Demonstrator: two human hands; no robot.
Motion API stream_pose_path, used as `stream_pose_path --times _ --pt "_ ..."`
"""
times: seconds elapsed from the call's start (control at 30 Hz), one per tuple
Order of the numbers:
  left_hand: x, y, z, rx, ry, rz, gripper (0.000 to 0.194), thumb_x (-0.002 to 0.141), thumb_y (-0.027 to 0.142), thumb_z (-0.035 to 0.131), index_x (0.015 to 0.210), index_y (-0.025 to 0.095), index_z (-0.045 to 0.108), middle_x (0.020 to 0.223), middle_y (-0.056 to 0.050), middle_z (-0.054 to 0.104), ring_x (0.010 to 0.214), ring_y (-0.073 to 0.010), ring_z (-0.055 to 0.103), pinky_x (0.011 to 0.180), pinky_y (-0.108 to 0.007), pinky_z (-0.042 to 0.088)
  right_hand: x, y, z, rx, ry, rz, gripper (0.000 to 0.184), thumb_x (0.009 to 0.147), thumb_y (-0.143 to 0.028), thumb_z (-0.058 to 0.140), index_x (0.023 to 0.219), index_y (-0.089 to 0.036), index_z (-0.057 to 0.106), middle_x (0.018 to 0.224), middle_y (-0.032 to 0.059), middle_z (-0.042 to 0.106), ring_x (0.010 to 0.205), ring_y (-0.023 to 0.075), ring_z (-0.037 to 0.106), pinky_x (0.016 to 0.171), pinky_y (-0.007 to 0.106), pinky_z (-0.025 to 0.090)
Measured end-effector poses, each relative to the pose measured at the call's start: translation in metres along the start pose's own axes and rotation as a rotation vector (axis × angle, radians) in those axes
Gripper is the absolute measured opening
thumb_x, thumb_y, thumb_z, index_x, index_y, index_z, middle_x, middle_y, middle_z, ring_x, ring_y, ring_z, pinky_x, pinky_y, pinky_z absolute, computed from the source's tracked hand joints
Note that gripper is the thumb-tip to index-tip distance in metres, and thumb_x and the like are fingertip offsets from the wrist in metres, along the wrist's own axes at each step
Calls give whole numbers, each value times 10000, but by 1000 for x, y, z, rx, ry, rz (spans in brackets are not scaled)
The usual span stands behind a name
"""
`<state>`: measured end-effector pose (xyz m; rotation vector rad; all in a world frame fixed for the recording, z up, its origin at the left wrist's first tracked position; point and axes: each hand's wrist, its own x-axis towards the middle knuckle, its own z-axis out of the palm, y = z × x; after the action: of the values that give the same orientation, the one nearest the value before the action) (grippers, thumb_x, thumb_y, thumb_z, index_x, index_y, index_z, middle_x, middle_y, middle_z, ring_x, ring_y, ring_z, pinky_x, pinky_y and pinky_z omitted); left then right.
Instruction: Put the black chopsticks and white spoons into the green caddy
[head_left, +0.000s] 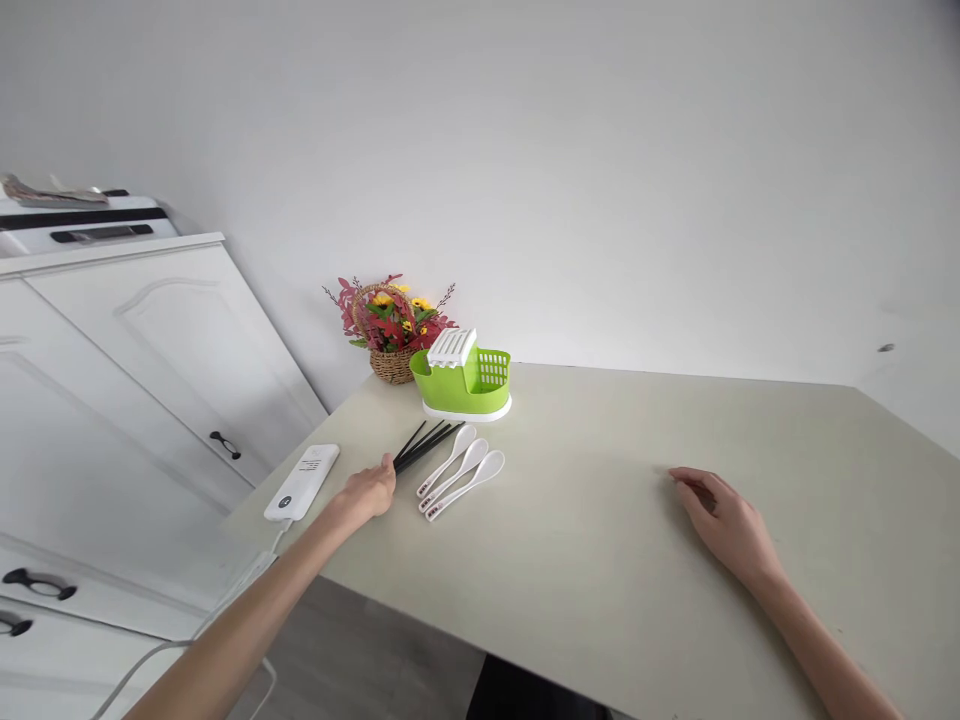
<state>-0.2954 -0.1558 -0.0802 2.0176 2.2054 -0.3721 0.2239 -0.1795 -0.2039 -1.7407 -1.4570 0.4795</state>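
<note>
Grasping black chopsticks [427, 448] in left hand [369, 490]; resting right hand [724, 525] unloaded

Backed by pale wall [600, 180]; bounded at left by white cabinet [150, 400]. Laid out mainly over left half of pale table [585, 560], probably for easy reach of left hand.

Next down in size: flower basket [390, 366], tucked near wall at rear left, presumably as decoration out of the arms' way. Just beside it, to the right: green utensil holder [446, 392], upright on white base, with slatted white top [451, 347] over taller middle part. Standing level, likely for stability; open side compartments facing up.

Left hand: fingers closed around near ends of chopsticks, knuckles up. Held by one end, probably to keep the bundle together; far ends fanned out, close to base of holder. Cannot tell exact count, nor whether lifted clear of table. Right hand: fingers loosely curled, well apart from all items, nothing visible in grasp; likely just parked for support.

White device [303, 482] near left edge, probably placed there for slack in its cable [280, 537]. Smallest: three white spoons [474, 455], side by side just right of chopsticks, bowls pointing away, handles toward the person, seemingly aligned for convenient pickup.
</note>
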Motion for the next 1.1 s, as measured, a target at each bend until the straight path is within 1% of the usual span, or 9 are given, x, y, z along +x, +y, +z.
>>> stream_pose_path --times 0.13,0.3,0.4,0.5,0.6,0.77,0.97,1.03,1.1 --pt "-13 -3 2 -8 16 -42 543 879 134 487 1404 -3 488 1178 -312 707 1137 -386 697 873 -403 497 -1 -1 0 16 -7 -1 373 898 -506 489 1099 -276 703 1173 44 752 1020 260 707 828 382 519" --pt "-43 -8 3 -88 130 -102 373 1045 286 287 1152 75 576 958 -223 733 940 -316 734 748 -337 477 -2 -2 0 24 -20 -45 382 896 -500 490 1100 -263 709 1191 62 746 1018 266 703 820 381 523" --pt "-64 -10 5 -343 262 -74 401 1049 457 306 896 185 559 738 -82 668 752 -250 694 650 -294 436 -2 0 1 17 -21 -66 388 884 -507 496 1092 -261 712 1179 63 749 999 268 702 806 383 524" --pt "-80 -2 11 -791 309 -51 483 980 645 392 718 240 412 519 43 442 492 -160 511 500 -259 334 -1 3 3 12 -20 -72 404 877 -512 495 1100 -257 714 1163 64 753 977 267 704 805 389 524" --pt "-86 21 18 -1202 225 -30 534 881 716 540 698 256 340 457 109 261 377 -95 280 411 -239 216 -1 5 4 17 -14 -63 414 870 -518 495 1096 -255 721 1140 65 759 967 273 708 805 399 525" --pt "-86 81 26 -1596 91 125 662 793 739 665 627 250 252 487 125 205 390 -42 176 389 -211 145 -1 4 3 41 -8 -54 393 862 -523 510 1063 -266 730 1122 63 763 978 285 709 819 417 527" --pt "-83 145 44 -1616 -1 267 663 848 764 588 585 239 279 438 107 254 362 -46 221 389 -218 171 -11 -16 2 114 -19 -60 420 873 -580 513 1028 -254 728 1052 88 778 952 307 724 835 463 555" --pt "-81 162 54 -1595 -8 289 650 865 762 564 587 242 291 425 101 264 357 -55 235 394 -229 176 -20 -38 2 173 -87 -97 442 901 -608 526 1070 -248 719 1079 97 779 988 300 733 856 448 574" --pt "-79 177 62 -1560 5 283 628 878 760 546 608 246 308 427 96 278 364 -70 261 404 -243 188 -30 -69 1 358 -272 -186 457 921 -594 597 1223 -259 668 1265 112 728 1143 287 699 970 432 560"
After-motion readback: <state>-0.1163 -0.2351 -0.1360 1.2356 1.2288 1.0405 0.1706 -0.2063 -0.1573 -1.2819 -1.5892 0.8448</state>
